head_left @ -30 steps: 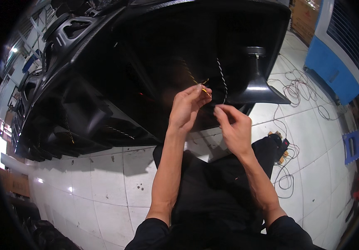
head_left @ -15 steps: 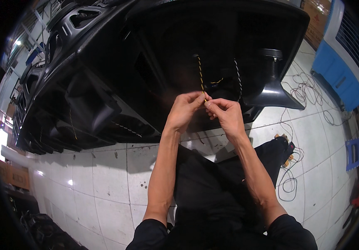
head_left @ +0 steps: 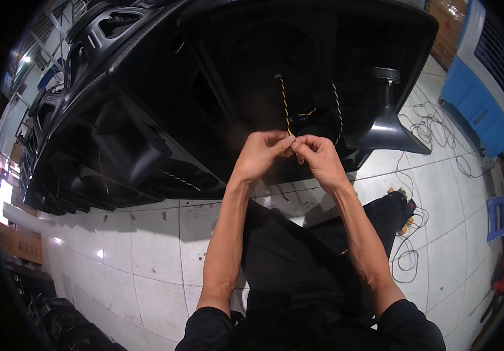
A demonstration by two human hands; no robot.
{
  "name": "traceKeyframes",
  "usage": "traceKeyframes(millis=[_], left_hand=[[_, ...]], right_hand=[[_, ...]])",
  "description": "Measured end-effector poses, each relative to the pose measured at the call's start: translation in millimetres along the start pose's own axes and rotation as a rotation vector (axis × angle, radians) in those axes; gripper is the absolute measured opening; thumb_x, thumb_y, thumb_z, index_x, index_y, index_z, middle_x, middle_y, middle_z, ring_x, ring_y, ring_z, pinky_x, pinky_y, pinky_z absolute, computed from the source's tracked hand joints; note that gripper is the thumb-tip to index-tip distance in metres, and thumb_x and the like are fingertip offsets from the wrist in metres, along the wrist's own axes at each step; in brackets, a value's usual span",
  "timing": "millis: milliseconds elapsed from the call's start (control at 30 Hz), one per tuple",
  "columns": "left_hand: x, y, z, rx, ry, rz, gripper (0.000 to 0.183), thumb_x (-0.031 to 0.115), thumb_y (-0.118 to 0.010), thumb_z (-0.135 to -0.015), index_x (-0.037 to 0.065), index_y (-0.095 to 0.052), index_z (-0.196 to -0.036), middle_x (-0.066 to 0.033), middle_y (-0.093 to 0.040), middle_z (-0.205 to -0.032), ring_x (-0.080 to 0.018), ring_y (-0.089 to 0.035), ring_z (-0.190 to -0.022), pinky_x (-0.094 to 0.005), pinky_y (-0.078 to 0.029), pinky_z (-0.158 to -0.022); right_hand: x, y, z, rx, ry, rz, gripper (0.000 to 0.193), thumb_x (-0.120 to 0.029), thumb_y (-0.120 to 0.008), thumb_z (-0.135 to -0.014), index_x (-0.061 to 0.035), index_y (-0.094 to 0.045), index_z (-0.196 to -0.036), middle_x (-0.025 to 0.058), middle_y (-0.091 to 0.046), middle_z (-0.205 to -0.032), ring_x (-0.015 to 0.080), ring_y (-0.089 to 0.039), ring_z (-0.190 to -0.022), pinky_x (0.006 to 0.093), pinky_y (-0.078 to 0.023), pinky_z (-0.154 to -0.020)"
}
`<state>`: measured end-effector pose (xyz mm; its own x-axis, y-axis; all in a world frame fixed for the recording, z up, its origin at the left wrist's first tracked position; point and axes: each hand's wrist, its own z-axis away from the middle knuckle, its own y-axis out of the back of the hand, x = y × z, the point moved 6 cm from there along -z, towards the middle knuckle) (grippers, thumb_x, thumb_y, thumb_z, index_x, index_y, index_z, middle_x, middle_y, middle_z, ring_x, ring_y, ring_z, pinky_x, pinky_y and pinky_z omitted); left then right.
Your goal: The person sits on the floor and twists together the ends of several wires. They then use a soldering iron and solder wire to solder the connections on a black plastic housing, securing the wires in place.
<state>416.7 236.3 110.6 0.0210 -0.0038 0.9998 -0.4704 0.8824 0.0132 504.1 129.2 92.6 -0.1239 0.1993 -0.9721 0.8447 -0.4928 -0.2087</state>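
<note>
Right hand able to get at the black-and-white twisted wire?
Likely yes: the black-and-white twisted wire hangs just beyond the right hand, nothing visible between, though it appears to pinch the yellow-and-black twisted wire and would need to let go.

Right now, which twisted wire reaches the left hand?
The long yellow-black twisted wire, running into the left hand; the white-black twisted wire, further right, hangs apart.
</note>
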Motion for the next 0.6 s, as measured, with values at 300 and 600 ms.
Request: traceKeyframes(millis=[300, 600], left_hand=[[-9, 3, 0, -0.042, 0.088, 0.084, 0.028, 0.026, -0.065, -0.097, -0.002, -0.069, -0.092, -0.0023, -0.064, -0.079, -0.0095, -0.056, -0.075, -0.0259, -0.045, -0.074], [-5, 6, 4, -0.023, 0.042, 0.093, 0.024, 0.014, -0.071, -0.091, -0.006, -0.070, -0.105, -0.0075, -0.070, -0.091, -0.0131, -0.064, -0.083, -0.0275, -0.051, -0.083]], right_hand=[[41, 1, 29, -0.136, -0.230, -0.408, 0.014, -0.012, -0.061, -0.094, -0.0021, -0.062, -0.084, -0.0045, -0.045, -0.067, 0.0079, -0.038, -0.063, 0.0253, -0.036, -0.063], [27, 14, 41, 0.115, -0.054, -0.103, 0.018, -0.017, -0.067, -0.094, 0.0004, -0.069, -0.097, -0.0021, -0.060, -0.078, 0.0059, -0.052, -0.070, 0.0222, -0.041, -0.066]])
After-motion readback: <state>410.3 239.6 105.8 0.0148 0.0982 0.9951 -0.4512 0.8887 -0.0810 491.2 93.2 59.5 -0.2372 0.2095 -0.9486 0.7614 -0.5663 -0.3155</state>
